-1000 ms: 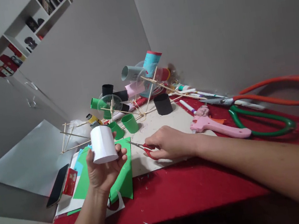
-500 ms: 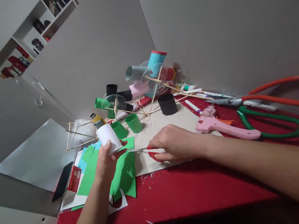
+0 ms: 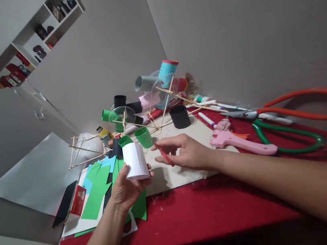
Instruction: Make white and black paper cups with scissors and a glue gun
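White paper cylinder [image 3: 135, 161], long axis near-upright: gripped in left hand [image 3: 128, 191]. Lies at nine o'clock from right hand [image 3: 187, 151], apart; right pinching small red-handled scissors [image 3: 166, 157].

Centre: left hand [image 3: 129, 190], gripping one white tube [image 3: 135, 161]; right hand [image 3: 187, 151], red scissors [image 3: 166, 156] in its fingers. Right of frame: pink glue gun [image 3: 242, 142], shears [image 3: 243, 115]. Lower left: green paper [image 3: 96, 198], phone [image 3: 64, 204]. Upper left, I note one shelf [image 3: 24, 56], variously filled.
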Demonstrator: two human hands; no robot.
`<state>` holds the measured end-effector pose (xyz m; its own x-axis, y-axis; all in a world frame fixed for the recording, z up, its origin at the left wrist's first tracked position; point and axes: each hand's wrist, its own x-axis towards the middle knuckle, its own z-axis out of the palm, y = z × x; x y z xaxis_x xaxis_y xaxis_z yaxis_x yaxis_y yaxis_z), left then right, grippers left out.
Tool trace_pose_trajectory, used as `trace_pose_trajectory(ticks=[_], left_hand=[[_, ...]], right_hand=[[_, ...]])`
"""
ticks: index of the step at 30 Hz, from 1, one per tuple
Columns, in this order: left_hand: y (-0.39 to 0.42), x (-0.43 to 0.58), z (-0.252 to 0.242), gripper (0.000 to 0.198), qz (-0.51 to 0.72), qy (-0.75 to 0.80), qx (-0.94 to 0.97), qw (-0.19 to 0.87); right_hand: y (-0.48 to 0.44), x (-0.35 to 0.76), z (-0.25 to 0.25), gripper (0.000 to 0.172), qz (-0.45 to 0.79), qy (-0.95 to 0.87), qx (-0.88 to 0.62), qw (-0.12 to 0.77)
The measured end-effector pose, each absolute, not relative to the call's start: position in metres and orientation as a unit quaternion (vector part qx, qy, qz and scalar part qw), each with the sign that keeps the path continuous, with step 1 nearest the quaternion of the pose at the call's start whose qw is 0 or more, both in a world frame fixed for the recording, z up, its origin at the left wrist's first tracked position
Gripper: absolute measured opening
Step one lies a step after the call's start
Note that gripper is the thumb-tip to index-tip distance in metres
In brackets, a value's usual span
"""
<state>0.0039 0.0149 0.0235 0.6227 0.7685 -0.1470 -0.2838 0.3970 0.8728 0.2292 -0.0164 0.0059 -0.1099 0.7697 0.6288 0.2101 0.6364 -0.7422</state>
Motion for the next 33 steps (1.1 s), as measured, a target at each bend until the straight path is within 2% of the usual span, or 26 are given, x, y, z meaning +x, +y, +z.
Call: trace_pose_trajectory(ticks=[5, 8, 13, 16, 19, 22, 25, 29, 33], left_hand=[[0.01, 0.011, 0.011, 0.068, 0.293, 0.28, 0.542, 0.736], [0.008, 0.017, 0.006, 0.069, 0.287, 0.31, 0.607, 0.673], [-0.001, 0.03, 0.011, 0.061, 0.351, 0.366, 0.708, 0.492], [-0.007, 0.036, 0.014, 0.064, 0.388, 0.374, 0.71, 0.454], [-0.005, 0.035, 0.013, 0.064, 0.377, 0.356, 0.689, 0.506], [0.003, 0.031, 0.01, 0.054, 0.338, 0.321, 0.605, 0.645], [0.007, 0.028, 0.011, 0.058, 0.266, 0.303, 0.526, 0.749], [0.003, 0.029, 0.013, 0.062, 0.17, 0.275, 0.492, 0.808], [-0.001, 0.026, 0.01, 0.059, 0.162, 0.241, 0.469, 0.834]], right_hand=[[-0.017, 0.232, 0.017, 0.041, 0.379, -0.598, -0.328, 0.625], [-0.019, 0.233, 0.021, 0.044, 0.418, -0.587, -0.333, 0.608], [-0.024, 0.225, 0.02, 0.044, 0.497, -0.575, -0.319, 0.566], [-0.026, 0.22, 0.018, 0.044, 0.505, -0.576, -0.329, 0.553], [-0.026, 0.218, 0.016, 0.043, 0.492, -0.575, -0.335, 0.561], [-0.024, 0.223, 0.017, 0.044, 0.486, -0.577, -0.334, 0.565], [-0.023, 0.229, 0.019, 0.043, 0.486, -0.588, -0.323, 0.561], [-0.024, 0.233, 0.02, 0.043, 0.496, -0.604, -0.29, 0.553], [-0.027, 0.231, 0.02, 0.046, 0.513, -0.622, -0.273, 0.524]])
